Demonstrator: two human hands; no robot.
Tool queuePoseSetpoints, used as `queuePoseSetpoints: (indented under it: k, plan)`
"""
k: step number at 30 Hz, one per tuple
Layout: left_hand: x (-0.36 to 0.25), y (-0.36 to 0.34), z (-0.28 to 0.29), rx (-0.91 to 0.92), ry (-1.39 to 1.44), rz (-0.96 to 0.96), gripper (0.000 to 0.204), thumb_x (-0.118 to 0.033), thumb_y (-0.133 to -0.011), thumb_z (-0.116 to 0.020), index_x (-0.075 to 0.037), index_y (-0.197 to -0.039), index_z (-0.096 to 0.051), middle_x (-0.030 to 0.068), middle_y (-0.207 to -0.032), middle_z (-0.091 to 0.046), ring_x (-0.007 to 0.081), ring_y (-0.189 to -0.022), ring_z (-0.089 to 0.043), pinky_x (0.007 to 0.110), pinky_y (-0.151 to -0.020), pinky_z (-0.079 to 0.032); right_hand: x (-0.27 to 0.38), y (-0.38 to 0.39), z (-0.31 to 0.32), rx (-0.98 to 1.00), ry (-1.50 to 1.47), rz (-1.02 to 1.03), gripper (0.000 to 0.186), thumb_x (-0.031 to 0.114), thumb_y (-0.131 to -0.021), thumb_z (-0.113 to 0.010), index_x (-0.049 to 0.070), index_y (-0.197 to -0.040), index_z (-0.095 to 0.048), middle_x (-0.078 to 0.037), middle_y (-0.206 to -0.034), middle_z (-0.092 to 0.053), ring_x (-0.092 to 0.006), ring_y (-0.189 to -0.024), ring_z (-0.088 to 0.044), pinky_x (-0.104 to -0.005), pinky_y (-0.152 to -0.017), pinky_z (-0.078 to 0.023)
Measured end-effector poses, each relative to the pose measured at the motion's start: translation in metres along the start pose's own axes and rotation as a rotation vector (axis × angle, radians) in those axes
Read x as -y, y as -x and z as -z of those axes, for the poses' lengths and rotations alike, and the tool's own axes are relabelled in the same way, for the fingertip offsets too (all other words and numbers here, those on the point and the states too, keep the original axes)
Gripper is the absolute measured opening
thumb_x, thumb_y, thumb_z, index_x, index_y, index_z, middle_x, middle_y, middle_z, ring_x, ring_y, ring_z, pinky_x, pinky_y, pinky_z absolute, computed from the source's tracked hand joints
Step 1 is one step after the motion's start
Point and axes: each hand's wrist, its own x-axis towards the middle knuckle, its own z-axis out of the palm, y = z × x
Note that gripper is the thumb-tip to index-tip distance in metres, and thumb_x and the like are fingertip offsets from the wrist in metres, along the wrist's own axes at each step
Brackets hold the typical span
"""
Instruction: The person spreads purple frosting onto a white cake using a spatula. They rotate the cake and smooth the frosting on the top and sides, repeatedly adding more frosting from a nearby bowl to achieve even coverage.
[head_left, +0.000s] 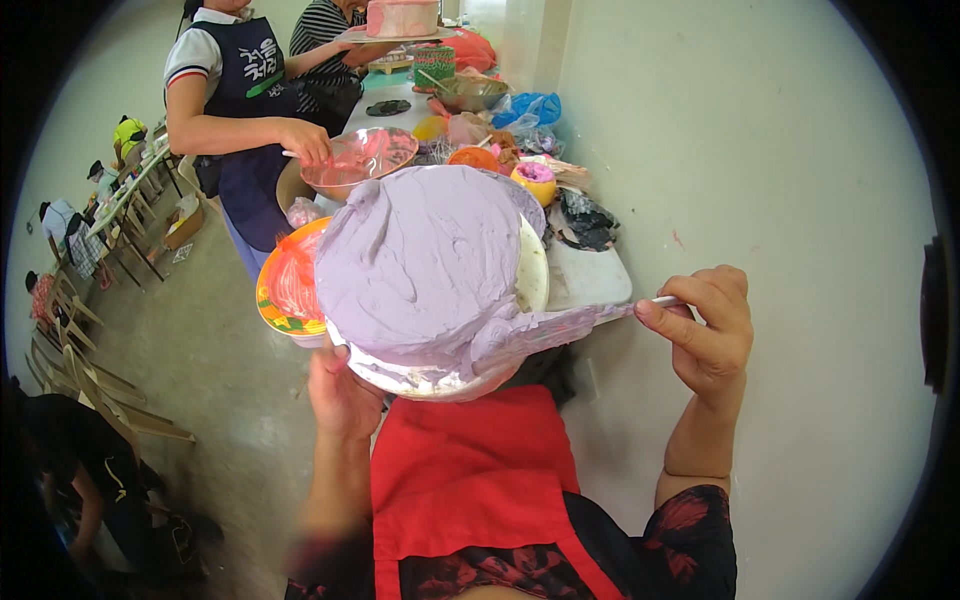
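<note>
A round cake [420, 255] covered in uneven pale purple icing is held up in front of me. My left hand [342, 395] grips the near left rim of the white cake board [405, 380] under it, thumb on the edge. In my right hand [705, 320] is the thin pale handle of an icing spatula [570, 324], pinched between thumb and fingers. Its blade is thickly coated with purple icing and reaches left to the cake's near right side, where it touches the icing. The blade's tip cannot be told apart from the icing.
Behind the cake, a table holds a metal bowl [362, 160] of pink icing, a yellow cup [534, 180] and plastic bags [530, 112]. A patterned plate [290, 285] sits at left. A co-worker in a dark apron [245, 75] stirs the bowl. A wall [760, 150] rises at right.
</note>
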Motion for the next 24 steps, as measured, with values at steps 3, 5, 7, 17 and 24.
queuePoseSetpoints:
  k: [3,5,7,17,24]
  plan:
    - [-0.002,0.001,-0.002,0.005,-0.026,0.005,0.072,-0.025,-0.081,-0.049,-0.001,-0.144,-0.027,0.0143,-0.142,-0.042,0.0281,-0.128,-0.047,0.042,-0.104,-0.041,0.0,0.0,0.002,0.007,0.012,-0.018,0.04,-0.002,-0.062,-0.069,0.018,-0.095,-0.075,0.001,-0.081,-0.059,-0.0162,-0.068,-0.049,-0.0318,-0.067,-0.035]
    - [-0.001,0.002,-0.003,-0.003,-0.033,0.002,0.073,-0.026,-0.08,-0.05,0.0,-0.144,-0.027,0.0144,-0.142,-0.042,0.028,-0.128,-0.046,0.042,-0.105,-0.04,0.0,0.001,0.003,0.009,0.016,-0.029,0.039,-0.002,-0.062,-0.069,0.018,-0.095,-0.075,0.001,-0.081,-0.059,-0.0162,-0.068,-0.049,-0.0318,-0.067,-0.035]
    - [0.001,0.001,-0.001,0.013,-0.012,0.007,0.073,-0.026,-0.08,-0.051,0.001,-0.144,-0.027,0.0143,-0.142,-0.042,0.0283,-0.128,-0.046,0.042,-0.105,-0.039,-0.001,0.001,0.003,0.006,0.014,-0.039,0.039,-0.002,-0.061,-0.069,0.018,-0.094,-0.075,0.001,-0.081,-0.059,-0.0163,-0.068,-0.049,-0.0318,-0.067,-0.035]
    - [0.001,-0.004,0.03,0.247,0.038,0.019,0.06,-0.037,-0.092,-0.041,0.0,-0.14,-0.037,0.0139,-0.14,-0.047,0.0293,-0.126,-0.048,0.046,-0.104,-0.039,-0.005,0.001,0.01,0.004,0.003,-0.01,0.037,0.0,-0.062,-0.069,0.019,-0.094,-0.075,0.001,-0.079,-0.058,-0.0164,-0.067,-0.048,-0.0313,-0.066,-0.035]
    - [-0.007,-0.004,0.027,0.227,0.123,0.083,0.062,-0.03,-0.086,-0.045,0.003,-0.138,-0.038,0.0159,-0.137,-0.049,0.0305,-0.124,-0.05,0.045,-0.102,-0.042,-0.007,0.001,0.01,0.025,-0.023,-0.002,0.033,0.002,-0.063,-0.068,0.018,-0.092,-0.075,0.001,-0.078,-0.058,-0.017,-0.067,-0.049,-0.031,-0.067,-0.036]
